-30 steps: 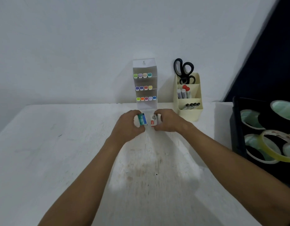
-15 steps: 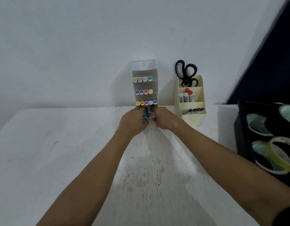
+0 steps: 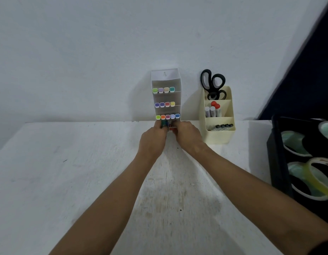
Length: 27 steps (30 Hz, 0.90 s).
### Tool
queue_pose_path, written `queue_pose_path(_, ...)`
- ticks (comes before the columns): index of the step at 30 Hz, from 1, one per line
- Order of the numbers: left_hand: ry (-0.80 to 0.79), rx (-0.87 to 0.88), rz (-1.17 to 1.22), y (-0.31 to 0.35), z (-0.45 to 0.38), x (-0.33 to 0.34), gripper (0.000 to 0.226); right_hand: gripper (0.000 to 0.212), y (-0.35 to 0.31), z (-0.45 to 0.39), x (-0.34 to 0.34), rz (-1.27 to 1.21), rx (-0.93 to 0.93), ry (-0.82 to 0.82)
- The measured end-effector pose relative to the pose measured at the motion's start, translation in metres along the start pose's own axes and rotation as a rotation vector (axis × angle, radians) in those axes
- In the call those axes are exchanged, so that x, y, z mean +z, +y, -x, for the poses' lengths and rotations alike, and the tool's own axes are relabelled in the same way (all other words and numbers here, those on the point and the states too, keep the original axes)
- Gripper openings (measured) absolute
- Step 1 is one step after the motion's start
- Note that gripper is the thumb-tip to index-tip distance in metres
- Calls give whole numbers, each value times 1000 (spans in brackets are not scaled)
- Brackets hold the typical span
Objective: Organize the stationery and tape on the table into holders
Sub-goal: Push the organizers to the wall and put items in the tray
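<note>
At the white marker holder's (image 3: 166,96) foot, the left hand (image 3: 153,139) and right hand (image 3: 187,134) pinch 2 small packs (image 3: 167,125). They look light and stiff; hold their sides.

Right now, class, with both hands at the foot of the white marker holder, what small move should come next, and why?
Probably ease the small items into the white holder's bottom tier: left hand and right hand hold them just below the lowest marker row.

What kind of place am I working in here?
Probably a desk or craft station set against a wall: a white tiered marker holder, a cream organizer with black scissors, and a black tray of tape rolls on a white table.
</note>
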<state>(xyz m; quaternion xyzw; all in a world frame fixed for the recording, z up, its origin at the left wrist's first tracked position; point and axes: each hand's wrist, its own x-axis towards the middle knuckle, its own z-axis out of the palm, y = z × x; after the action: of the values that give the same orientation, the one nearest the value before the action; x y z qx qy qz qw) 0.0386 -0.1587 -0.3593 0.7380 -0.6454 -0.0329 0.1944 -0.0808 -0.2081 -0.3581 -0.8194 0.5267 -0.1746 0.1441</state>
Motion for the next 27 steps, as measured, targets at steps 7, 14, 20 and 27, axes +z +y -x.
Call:
queue_pose_path(7, -29, 36, -151, -5, 1, 3, 35, 28, -1, -6, 4, 43, 43, -7)
queue_pose_path(14, -88, -9, -96, -5, 0, 8, 36, 28, -1, -6, 9, 46, 66, -55)
queue_pose_path(20, -123, -56, -64, -3, -3, 7, 30, 32, 0, -6, 14, 12, 82, -143)
queue_pose_path(27, -203, -78, -28, 5, 1, -5, 38, 49, -5, 0, -3, -37, 65, -294)
